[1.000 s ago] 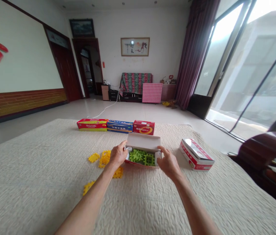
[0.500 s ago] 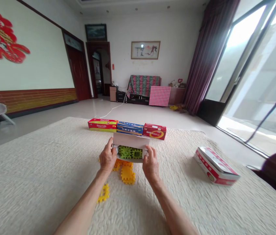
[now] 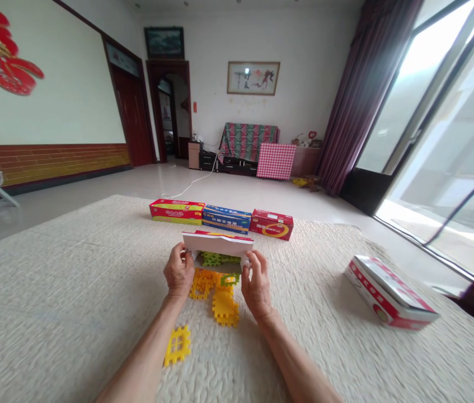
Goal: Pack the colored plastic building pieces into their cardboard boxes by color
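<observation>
Between my two hands is a small cardboard box, its white-lined lid flap raised and tilted toward me. My left hand grips its left end, fingers curled at the flap's corner. The right end is pinched by my right hand. Green interlocking plastic blocks show inside, partly covered by the flap. Just below the box, yellow plastic blocks lie on the quilted cover, with orange-yellow pieces and a green piece beside them. A yellow window-shaped block lies nearer, by my left forearm.
Beyond my hands stand a red-and-yellow box, a blue box and a red box in a row. A white-and-red box sits at the right on the cream quilted cover.
The box's flap has come down over more of the green blocks. A green piece now shows among the yellow ones below the box. The view has shifted slightly.
</observation>
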Demonstrator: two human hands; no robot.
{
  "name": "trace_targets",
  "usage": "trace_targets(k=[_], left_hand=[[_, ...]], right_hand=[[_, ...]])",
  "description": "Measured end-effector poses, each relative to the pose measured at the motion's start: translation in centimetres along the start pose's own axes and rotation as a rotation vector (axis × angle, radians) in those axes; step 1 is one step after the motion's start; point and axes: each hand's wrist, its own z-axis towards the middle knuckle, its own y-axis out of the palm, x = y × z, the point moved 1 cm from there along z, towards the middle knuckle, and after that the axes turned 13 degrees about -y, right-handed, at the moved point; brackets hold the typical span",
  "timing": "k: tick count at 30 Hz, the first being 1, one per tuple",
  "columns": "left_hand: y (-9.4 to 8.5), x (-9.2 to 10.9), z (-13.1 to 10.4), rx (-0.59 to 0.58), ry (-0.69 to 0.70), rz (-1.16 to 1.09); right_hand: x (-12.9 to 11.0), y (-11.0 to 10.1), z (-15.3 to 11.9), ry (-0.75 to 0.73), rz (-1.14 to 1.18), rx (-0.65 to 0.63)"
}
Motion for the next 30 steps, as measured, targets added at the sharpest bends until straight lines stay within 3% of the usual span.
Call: trace_targets(k=[6,20,30], left_hand=[[0.0,0.0,0.1,0.001,-0.036,-0.028],[-0.6,2.4,0.4,0.043,0.052,-0.124],[-1.2,3.7,0.7,0.016,0.018,-0.093]], right_hand=[[0.0,0.1,0.0,-0.034,-0.015,0.03],[0.3,-1.2,1.4,-0.098,-0.086,0.12],[0.4,-1.3,2.0,-0.006,-0.021,0.093]])
